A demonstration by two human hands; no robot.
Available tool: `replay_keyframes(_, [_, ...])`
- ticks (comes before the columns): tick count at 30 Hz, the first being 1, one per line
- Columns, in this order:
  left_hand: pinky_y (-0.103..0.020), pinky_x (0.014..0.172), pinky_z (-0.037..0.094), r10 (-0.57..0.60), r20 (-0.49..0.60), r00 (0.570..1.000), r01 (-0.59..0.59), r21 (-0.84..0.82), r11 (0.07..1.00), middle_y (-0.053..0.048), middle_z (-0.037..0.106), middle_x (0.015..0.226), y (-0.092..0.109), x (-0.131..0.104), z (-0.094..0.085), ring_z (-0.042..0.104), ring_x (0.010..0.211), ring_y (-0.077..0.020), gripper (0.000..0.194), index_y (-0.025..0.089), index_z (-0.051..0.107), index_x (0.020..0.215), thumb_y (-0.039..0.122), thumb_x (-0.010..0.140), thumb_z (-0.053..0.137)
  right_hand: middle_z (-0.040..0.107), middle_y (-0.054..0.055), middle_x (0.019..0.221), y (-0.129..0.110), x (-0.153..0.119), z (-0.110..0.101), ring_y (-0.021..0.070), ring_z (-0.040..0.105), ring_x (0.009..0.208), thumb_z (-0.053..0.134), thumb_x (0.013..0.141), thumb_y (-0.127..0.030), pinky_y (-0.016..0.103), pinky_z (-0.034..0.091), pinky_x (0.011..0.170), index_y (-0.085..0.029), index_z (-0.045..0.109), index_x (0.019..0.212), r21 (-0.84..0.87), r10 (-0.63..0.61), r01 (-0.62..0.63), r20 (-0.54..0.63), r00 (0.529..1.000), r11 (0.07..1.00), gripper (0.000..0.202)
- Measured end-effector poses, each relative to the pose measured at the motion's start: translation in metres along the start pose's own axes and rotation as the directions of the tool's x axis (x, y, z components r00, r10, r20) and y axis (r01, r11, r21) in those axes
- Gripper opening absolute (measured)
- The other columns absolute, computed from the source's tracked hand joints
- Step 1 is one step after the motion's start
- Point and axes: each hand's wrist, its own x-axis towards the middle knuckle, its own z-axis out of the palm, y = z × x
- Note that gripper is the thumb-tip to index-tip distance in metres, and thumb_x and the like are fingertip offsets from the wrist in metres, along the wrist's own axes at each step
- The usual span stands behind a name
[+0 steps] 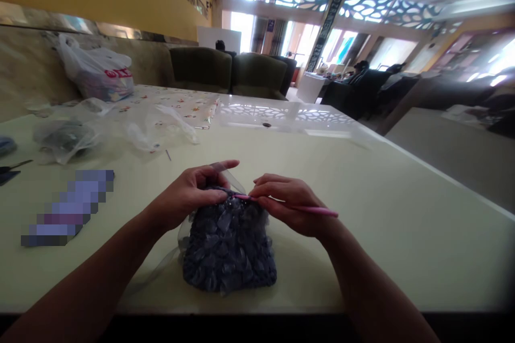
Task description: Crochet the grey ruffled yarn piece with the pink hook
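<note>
Pale table [386, 214], head view: one grey piece [231, 249] rests near its front edge, apparently worked up to the top, with loose ribbon [233, 178] unworked; how much remains, I cannot tell. Left hand [199, 190] pinches that top edge; right hand [292, 201] grips one pink hook [314, 210] there. Three bags [102, 72] sit beyond, leftward.

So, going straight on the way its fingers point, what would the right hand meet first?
Likely the sheer ribbon by the top edge of the ruffled piece, then the left hand; depth there is unclear.
</note>
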Motion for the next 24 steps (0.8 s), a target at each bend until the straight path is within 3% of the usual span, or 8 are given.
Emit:
replay_keyframes(4, [-0.021, 0.076, 0.045, 0.05, -0.089, 0.995, -0.04, 0.116, 0.992, 0.002, 0.064, 0.088, 0.001, 0.0, 0.001, 0.058, 0.082, -0.0111, 0.057, 0.032, 0.062, 0.131, 0.02, 0.077, 0.075, 0.066, 0.007, 0.089, -0.001, 0.0, 0.006, 0.0152, 0.062, 0.079, 0.047, 0.098, -0.019, 0.028, 0.049, 0.071, -0.015, 0.067, 0.096, -0.096, -0.045, 0.039, -0.064, 0.997, 0.995, 0.021])
replay_keyframes(12, [-0.023, 0.077, 0.046, 0.055, -0.085, 0.995, -0.042, 0.155, 0.987, 0.001, 0.065, 0.089, 0.001, 0.001, 0.0, 0.06, 0.084, -0.0132, 0.058, 0.032, 0.061, 0.132, 0.021, 0.077, 0.074, 0.063, 0.004, 0.085, -0.003, 0.0, 0.007, 0.0116, 0.057, 0.072, 0.046, 0.098, -0.016, 0.024, 0.045, 0.066, -0.015, 0.065, 0.094, -0.039, 0.005, -0.008, -0.081, 0.997, 0.999, 0.019])
replay_keyframes(16, [-0.027, 0.08, 0.047, 0.117, -0.108, 0.987, -0.082, 0.284, 0.955, 0.0, 0.066, 0.091, 0.001, -0.001, 0.004, 0.061, 0.087, -0.0164, 0.062, 0.029, 0.056, 0.138, 0.022, 0.078, 0.072, 0.061, 0.003, 0.081, -0.001, 0.003, 0.017, 0.0117, 0.054, 0.068, 0.043, 0.099, -0.019, 0.024, 0.042, 0.065, -0.015, 0.062, 0.088, -0.197, -0.043, 0.025, -0.087, 0.995, 0.98, 0.022])
replay_keyframes(18, [-0.029, 0.084, 0.047, 0.18, -0.142, 0.973, -0.113, 0.385, 0.916, 0.0, 0.067, 0.088, -0.001, -0.002, 0.012, 0.062, 0.085, -0.0172, 0.064, 0.026, 0.054, 0.14, 0.021, 0.078, 0.07, 0.058, 0.002, 0.074, 0.002, 0.004, 0.028, 0.012, 0.048, 0.062, 0.044, 0.098, -0.02, 0.026, 0.039, 0.063, -0.016, 0.058, 0.079, -0.398, -0.091, 0.048, -0.091, 0.992, 0.916, 0.025])
replay_keyframes(21, [-0.032, 0.093, 0.044, 0.254, -0.215, 0.943, -0.144, 0.426, 0.893, 0.0, 0.068, 0.087, -0.007, -0.002, 0.026, 0.061, 0.088, -0.0179, 0.068, 0.022, 0.052, 0.142, 0.019, 0.077, 0.071, 0.05, -0.001, 0.063, 0.007, 0.003, 0.049, 0.0127, 0.039, 0.055, 0.046, 0.096, -0.016, 0.029, 0.032, 0.058, -0.018, 0.05, 0.066, -0.68, -0.202, 0.031, -0.174, 0.964, 0.733, 0.03])
replay_keyframes(24, [-0.029, 0.089, 0.045, 0.122, -0.285, 0.951, -0.094, 0.111, 0.989, 0.001, 0.066, 0.086, -0.015, 0.0, 0.035, 0.061, 0.085, -0.0154, 0.072, 0.022, 0.05, 0.143, 0.021, 0.075, 0.074, 0.047, -0.001, 0.061, 0.01, -0.001, 0.062, 0.0136, 0.038, 0.055, 0.049, 0.093, -0.012, 0.03, 0.03, 0.058, -0.019, 0.047, 0.065, -0.766, -0.268, -0.064, -0.301, 0.915, 0.64, 0.03])
